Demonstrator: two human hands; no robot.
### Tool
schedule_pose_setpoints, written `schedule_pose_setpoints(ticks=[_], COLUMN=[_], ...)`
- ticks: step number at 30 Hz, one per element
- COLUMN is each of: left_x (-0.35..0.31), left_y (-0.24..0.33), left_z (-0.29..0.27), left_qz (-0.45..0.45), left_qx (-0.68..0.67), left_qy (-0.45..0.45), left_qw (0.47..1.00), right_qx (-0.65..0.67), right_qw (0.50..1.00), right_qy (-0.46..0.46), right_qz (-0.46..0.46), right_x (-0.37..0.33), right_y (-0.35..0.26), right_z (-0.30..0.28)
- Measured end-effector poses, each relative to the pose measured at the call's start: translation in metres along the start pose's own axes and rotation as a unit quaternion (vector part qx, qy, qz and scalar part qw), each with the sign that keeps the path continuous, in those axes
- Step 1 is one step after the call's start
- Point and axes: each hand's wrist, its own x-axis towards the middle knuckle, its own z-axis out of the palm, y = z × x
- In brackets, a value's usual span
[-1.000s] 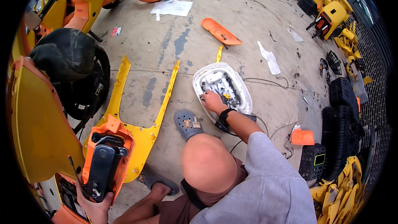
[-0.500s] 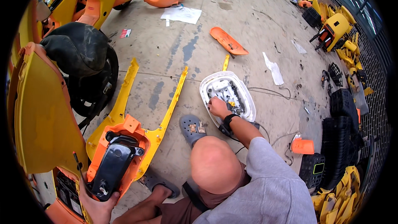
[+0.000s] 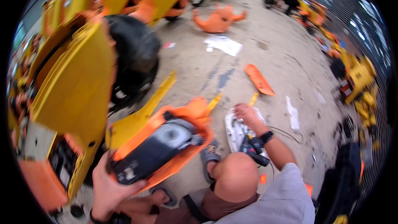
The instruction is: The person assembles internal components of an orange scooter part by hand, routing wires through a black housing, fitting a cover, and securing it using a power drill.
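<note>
My left hand (image 3: 108,184) grips the near end of an orange plastic housing (image 3: 168,164), thumb on its lower edge. A black box-shaped unit (image 3: 153,151) sits inside the housing, which is tilted and raised toward me. My right hand (image 3: 249,116) hovers over the far end of a white plastic tray (image 3: 234,135), its fingers curled together; whatever they hold, if anything, is too blurred to make out. Small hardware lies in the tray, partly hidden by my hand. A dark power tool (image 3: 258,154) rests at the tray's near edge.
Yellow trim (image 3: 139,120) lies on the floor behind the housing. A large yellow scooter panel (image 3: 74,103) and a black-covered wheel (image 3: 132,58) stand at left. An orange curved cover (image 3: 259,79) and white paper (image 3: 224,45) lie farther off. Yellow parts (image 3: 360,76) line the right wall.
My left hand has lifted the orange housing and turned it toward the right. My right hand has risen from inside the tray to above its far end. The whole view has shifted.
</note>
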Motion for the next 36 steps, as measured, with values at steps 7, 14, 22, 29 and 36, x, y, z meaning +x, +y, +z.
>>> schedule_pose_setpoints(ticks=[7,14,22,29,36], left_x=[0.005,-0.004,-0.005,0.001,-0.001], left_y=[0.019,-0.004,-0.007,-0.027,-0.023], left_z=[0.004,0.007,0.007,-0.004,-0.012], left_qz=[0.092,0.298,0.316,0.185,0.234], left_qx=[0.164,0.311,0.37,0.297,0.269], left_qy=[0.028,0.214,0.209,0.16,0.201], left_qw=[0.982,0.877,0.849,0.923,0.912], right_qx=[0.04,-0.015,-0.222,-0.258,-0.23], right_qw=[0.991,0.946,0.824,0.609,0.694], right_qy=[-0.126,-0.325,-0.508,-0.733,-0.677], right_qz=[0.015,-0.003,-0.117,-0.159,-0.085], right_x=[-0.01,-0.099,-0.142,-0.16,-0.158], right_y=[-0.173,-0.232,-0.199,-0.163,-0.167], right_z=[0.097,0.232,0.323,0.316,0.306])
